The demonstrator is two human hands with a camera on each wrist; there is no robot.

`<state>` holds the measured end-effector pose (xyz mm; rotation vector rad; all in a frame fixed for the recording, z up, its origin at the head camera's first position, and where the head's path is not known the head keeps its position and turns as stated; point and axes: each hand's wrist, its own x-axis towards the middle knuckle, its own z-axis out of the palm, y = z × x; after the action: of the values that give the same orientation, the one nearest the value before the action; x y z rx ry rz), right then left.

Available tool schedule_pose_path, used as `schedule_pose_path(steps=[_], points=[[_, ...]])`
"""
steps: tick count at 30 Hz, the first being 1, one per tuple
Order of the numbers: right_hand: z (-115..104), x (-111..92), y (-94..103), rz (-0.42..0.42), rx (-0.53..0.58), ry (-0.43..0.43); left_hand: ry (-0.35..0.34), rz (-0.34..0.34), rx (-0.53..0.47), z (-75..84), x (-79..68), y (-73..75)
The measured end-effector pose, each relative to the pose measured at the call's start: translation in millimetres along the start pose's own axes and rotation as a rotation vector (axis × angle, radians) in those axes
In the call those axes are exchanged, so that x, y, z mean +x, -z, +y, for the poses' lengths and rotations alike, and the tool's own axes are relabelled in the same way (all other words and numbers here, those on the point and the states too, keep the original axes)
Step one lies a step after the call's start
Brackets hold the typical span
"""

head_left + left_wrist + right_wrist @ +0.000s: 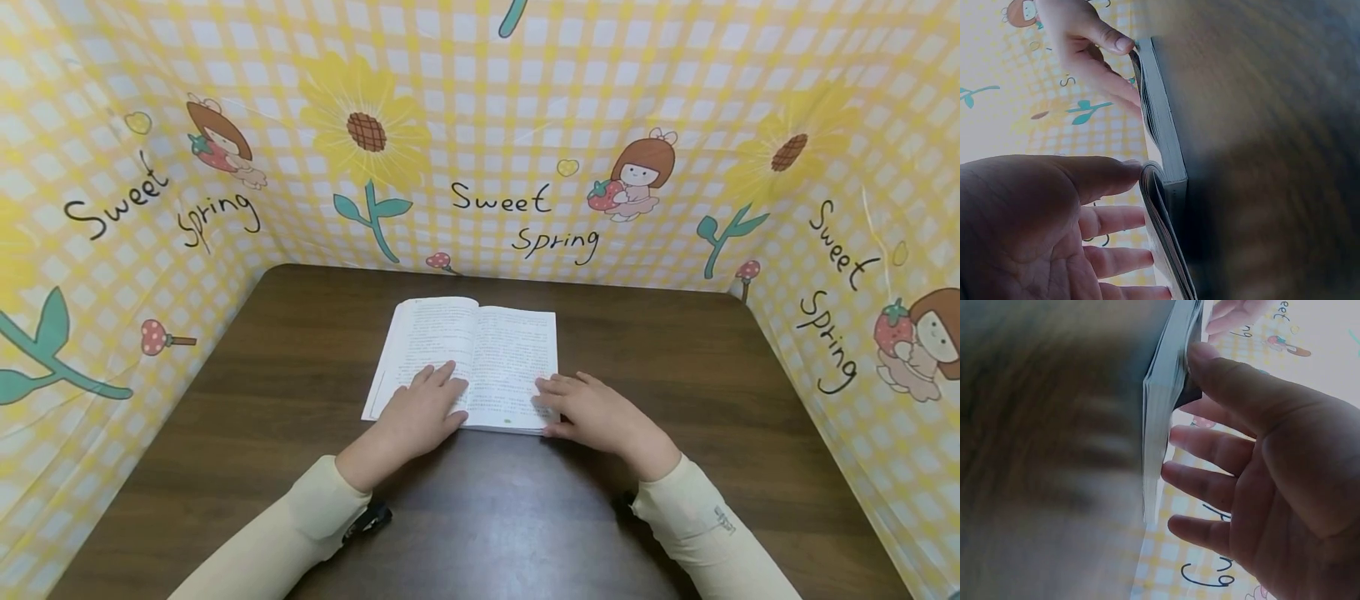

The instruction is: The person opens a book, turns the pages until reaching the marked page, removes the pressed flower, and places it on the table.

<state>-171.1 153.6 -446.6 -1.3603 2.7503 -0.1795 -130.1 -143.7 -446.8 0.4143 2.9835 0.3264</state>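
An open book (513,354) with printed pages lies on the brown table. My left hand (422,412) rests on the lower part of the left page, fingers spread and fairly straight, thumb near the spine. At the lower right corner of the right page is my right hand (603,417), its fingertips over the outer margin and its thumb at the bottom edge. In the left wrist view the thick page block (1166,125) shows edge-on, with the left thumb (1113,178) on the page near the fold. The right wrist view has the right thumb (1210,365) against the page edges.
The wooden table (300,333) extends around the book on every side. A yellow checked cloth (480,108) with flowers, cartoon girls and "Sweet Spring" lettering walls in the back and both sides. Dark wrist straps (367,521) show under the pale sleeves.
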Motion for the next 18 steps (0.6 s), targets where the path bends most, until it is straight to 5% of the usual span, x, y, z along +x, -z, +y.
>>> schedule_pose_path(steps=[11,18], points=[[5.5,3.9,-0.7,0.167,-0.066,0.21,-0.076,0.049,-0.007,2.8,3.0,-2.6],[1.2,3.9,4.6,0.298,-0.122,0.166,-0.175,0.074,-0.006,6.5,3.4,-7.6]])
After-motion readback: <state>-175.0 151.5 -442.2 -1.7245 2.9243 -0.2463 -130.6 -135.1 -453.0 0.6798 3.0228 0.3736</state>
